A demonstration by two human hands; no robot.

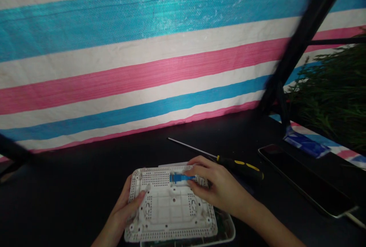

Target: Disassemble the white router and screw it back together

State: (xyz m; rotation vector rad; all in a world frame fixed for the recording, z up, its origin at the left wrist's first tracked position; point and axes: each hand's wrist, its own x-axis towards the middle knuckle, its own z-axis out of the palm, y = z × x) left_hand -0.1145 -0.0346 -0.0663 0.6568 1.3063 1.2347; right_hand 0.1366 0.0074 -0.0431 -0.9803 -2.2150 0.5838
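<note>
My left hand [124,207] grips the left edge of a white perforated plastic cover [171,210], its thumb lying on the ribbed face and the other fingers behind. At the cover's upper right, my right hand [214,182] pinches a small blue fibre-optic connector [177,178] between thumb and fingers. The connector lies against the cover near its vent holes; my fingers hide its right end. Beneath the cover, a white casing shell [232,231] shows partly, with a green circuit board [220,220] inside it.
A black-and-yellow screwdriver [241,167] lies behind my right hand, its shaft pointing left. To the right are a phone [305,182] with a cable and a blue packet [307,145]. Striped sheeting [143,68], a dark metal post [300,41] and green plants [337,94] border the black table [71,186].
</note>
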